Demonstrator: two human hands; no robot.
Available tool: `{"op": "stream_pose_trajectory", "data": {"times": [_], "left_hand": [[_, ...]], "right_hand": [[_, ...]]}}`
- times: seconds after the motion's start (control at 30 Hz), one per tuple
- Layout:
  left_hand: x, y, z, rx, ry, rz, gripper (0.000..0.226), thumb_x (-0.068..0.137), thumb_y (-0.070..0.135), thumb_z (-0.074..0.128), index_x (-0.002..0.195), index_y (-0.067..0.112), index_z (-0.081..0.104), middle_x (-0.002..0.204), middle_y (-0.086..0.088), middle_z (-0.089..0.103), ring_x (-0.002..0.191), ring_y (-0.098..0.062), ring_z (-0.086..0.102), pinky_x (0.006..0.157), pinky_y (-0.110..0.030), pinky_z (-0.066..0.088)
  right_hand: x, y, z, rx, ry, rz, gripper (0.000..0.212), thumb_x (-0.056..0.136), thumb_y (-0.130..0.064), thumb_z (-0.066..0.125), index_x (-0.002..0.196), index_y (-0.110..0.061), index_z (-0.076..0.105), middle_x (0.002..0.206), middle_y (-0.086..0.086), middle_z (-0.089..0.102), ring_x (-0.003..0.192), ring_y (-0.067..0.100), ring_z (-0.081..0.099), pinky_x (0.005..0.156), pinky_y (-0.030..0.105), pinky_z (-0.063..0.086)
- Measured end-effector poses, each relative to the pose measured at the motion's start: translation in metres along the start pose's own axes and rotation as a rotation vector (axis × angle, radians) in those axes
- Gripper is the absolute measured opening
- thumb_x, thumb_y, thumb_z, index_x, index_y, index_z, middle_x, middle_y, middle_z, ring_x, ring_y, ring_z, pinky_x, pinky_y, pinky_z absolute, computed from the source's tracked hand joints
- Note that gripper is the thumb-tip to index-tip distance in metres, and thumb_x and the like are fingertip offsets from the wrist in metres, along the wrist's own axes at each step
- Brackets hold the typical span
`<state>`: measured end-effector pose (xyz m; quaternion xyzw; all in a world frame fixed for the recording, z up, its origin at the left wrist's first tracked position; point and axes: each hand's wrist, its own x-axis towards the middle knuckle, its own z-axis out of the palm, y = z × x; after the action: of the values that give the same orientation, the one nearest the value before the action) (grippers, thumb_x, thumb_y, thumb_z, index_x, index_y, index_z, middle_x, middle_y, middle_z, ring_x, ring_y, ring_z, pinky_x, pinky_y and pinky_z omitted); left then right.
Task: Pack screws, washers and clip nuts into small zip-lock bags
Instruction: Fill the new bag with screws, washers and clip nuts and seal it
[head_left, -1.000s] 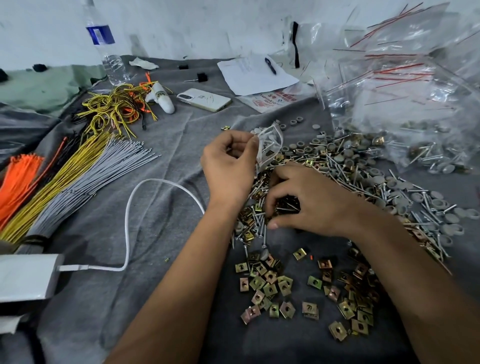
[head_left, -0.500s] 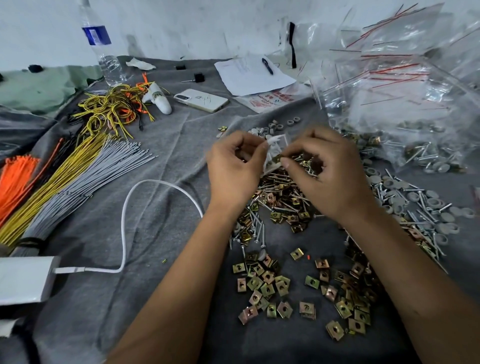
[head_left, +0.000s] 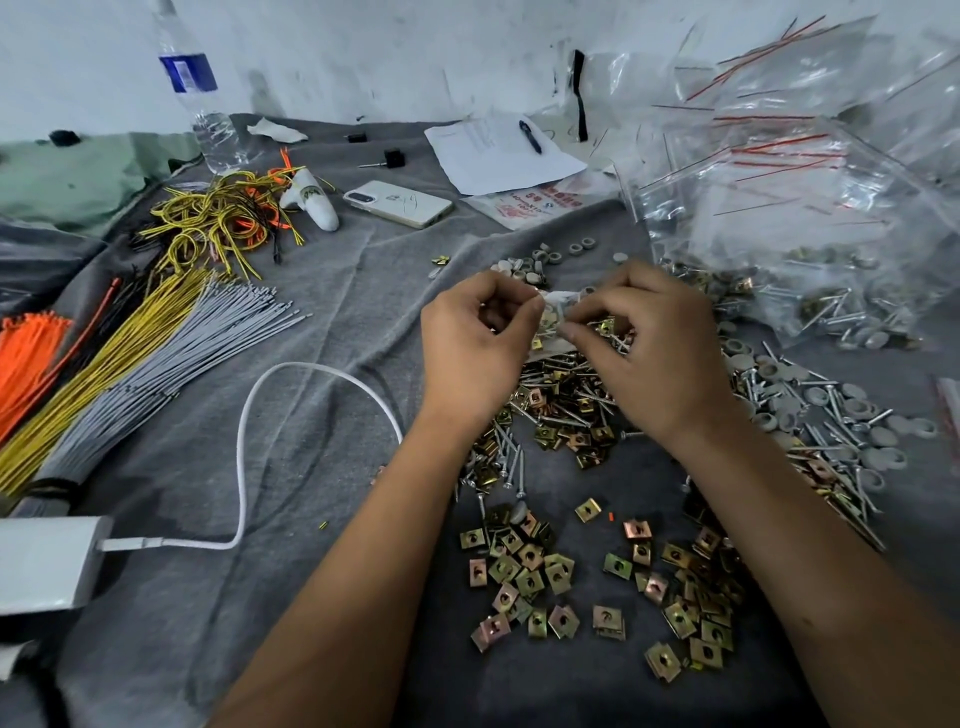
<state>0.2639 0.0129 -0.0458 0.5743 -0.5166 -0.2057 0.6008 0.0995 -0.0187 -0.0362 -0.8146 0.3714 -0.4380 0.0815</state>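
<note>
Head view shows a small clear zip-lock bag held above the grey cloth, between the two hands. Its long axis seems to run from up to down, with the mouth at the top near the fingertips, but most of the bag is hidden and I cannot tell this exactly. Some brass-coloured pieces show through the plastic.

The left hand has its fingers curled, and thumb and forefinger pinch the left edge of the bag. The right hand is also curled, and its thumb and fingers pinch the right edge of the bag at the top. Both hands are close together, almost touching.

Under the hands lies a mixed heap of silver long screws pointing in many directions. Nearer to the person are flat square brass-coloured clip nuts, scattered on the cloth. To the right lie round grey washers mixed with more screws. Behind these stands a pile of larger clear bags with red seal lines, some already holding hardware.
</note>
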Motion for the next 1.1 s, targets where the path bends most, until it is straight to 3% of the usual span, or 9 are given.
{"op": "stream_pose_trajectory", "data": {"times": [0.13,0.3,0.53,0.67,0.83,1.0,1.1], "left_hand": [[0.002,-0.001,-0.004,-0.036,0.08,-0.033,0.005,0.092,0.008,0.075,0.088,0.01,0.075,0.071,-0.004,0.068,0.061,-0.016,0.059,0.056,-0.031,0.05],[0.007,-0.003,-0.006,-0.126,0.232,-0.109,0.016,0.093,0.005,0.073,0.081,0.016,0.073,0.071,0.001,0.068,0.063,-0.011,0.059,0.06,-0.025,0.047],[0.008,-0.003,-0.007,-0.164,0.245,-0.139,0.014,0.093,0.006,0.073,0.082,0.015,0.073,0.07,0.001,0.067,0.061,-0.011,0.057,0.057,-0.024,0.047],[0.008,-0.003,-0.007,-0.162,0.25,-0.145,0.008,0.093,0.007,0.074,0.085,0.01,0.074,0.072,-0.002,0.068,0.061,-0.01,0.056,0.056,-0.022,0.046],[0.008,-0.002,-0.007,-0.15,0.24,-0.142,0.006,0.093,0.008,0.074,0.087,0.008,0.075,0.073,-0.002,0.068,0.062,-0.01,0.057,0.057,-0.021,0.047],[0.006,0.0,-0.007,-0.142,0.24,-0.14,0.007,0.094,0.008,0.073,0.087,0.009,0.074,0.074,-0.004,0.068,0.063,-0.013,0.057,0.057,-0.022,0.047],[0.006,0.001,-0.008,-0.153,0.26,-0.132,0.013,0.094,0.007,0.073,0.083,0.014,0.073,0.072,-0.002,0.067,0.063,-0.015,0.057,0.056,-0.024,0.048]], "right_hand": [[0.001,-0.003,-0.002,0.054,0.024,-0.093,0.027,0.09,-0.031,0.077,0.085,-0.006,0.075,0.084,0.002,0.062,0.074,0.013,0.057,0.068,0.026,0.045],[-0.006,-0.005,0.003,-0.051,-0.425,-0.091,0.026,0.085,-0.044,0.077,0.1,-0.022,0.077,0.097,-0.006,0.061,0.09,0.015,0.059,0.082,0.041,0.053],[-0.004,-0.002,0.001,-0.115,-0.605,-0.068,0.03,0.084,-0.046,0.078,0.111,-0.034,0.069,0.108,-0.014,0.058,0.101,0.011,0.057,0.09,0.037,0.051],[-0.006,-0.004,0.001,-0.058,-0.594,-0.05,0.026,0.082,-0.04,0.082,0.104,-0.035,0.068,0.103,-0.017,0.059,0.094,0.006,0.056,0.084,0.031,0.047],[-0.004,-0.002,0.0,-0.037,-0.533,-0.024,0.011,0.088,-0.034,0.077,0.089,-0.029,0.067,0.091,-0.017,0.062,0.085,0.007,0.059,0.079,0.037,0.053],[-0.003,0.005,0.003,-0.05,-0.422,0.046,0.013,0.097,-0.033,0.067,0.093,-0.022,0.07,0.089,-0.01,0.063,0.081,0.011,0.059,0.072,0.029,0.042],[-0.003,0.004,0.001,-0.081,-0.319,0.04,0.014,0.095,-0.03,0.07,0.094,-0.017,0.073,0.09,-0.01,0.062,0.085,0.01,0.055,0.073,0.024,0.037]]}}
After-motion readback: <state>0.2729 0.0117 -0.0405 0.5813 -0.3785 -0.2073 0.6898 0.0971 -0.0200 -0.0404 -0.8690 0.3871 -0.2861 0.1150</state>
